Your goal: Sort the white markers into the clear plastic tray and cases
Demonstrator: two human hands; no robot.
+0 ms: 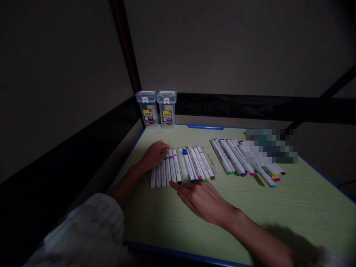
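A row of white markers (164, 172) lies side by side on a clear plastic sleeve at the left of the table. My left hand (154, 156) rests at the row's far left end, fingers loosely bent over the marker tops and partly hidden; it seems to grip nothing. At the near end, my right hand (204, 200) stretches its index finger to touch the marker ends, its other fingers bent and holding nothing. Just to the right is a second group of markers (197, 163) on clear plastic, with blue, pink, green and brown ends showing.
A looser pile of white markers (230, 157) with coloured ends lies on the right of the pale green table (178, 226). Beside it is a blurred-out item (274, 144). Two clear lidded boxes (147, 111) with labels stand at the back left corner, near the wall.
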